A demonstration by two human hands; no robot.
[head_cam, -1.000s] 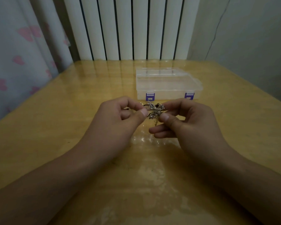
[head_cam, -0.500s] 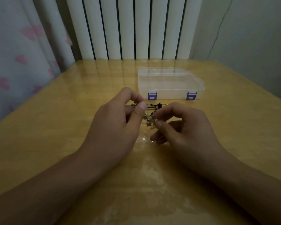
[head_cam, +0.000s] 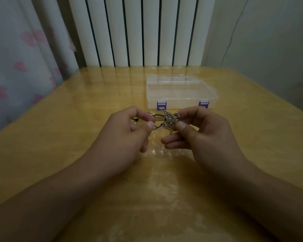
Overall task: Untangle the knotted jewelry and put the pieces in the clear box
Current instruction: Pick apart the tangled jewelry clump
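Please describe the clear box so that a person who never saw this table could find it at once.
On the yellow wooden table, look toward the far edge, below the white radiator. The clear box lies flat there, just beyond the two hands. It is see-through plastic with two purple latches on its near side.

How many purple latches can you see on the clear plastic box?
2: one purple latch at the front wall's left end, the other purple latch at its right end, on the clear plastic box.
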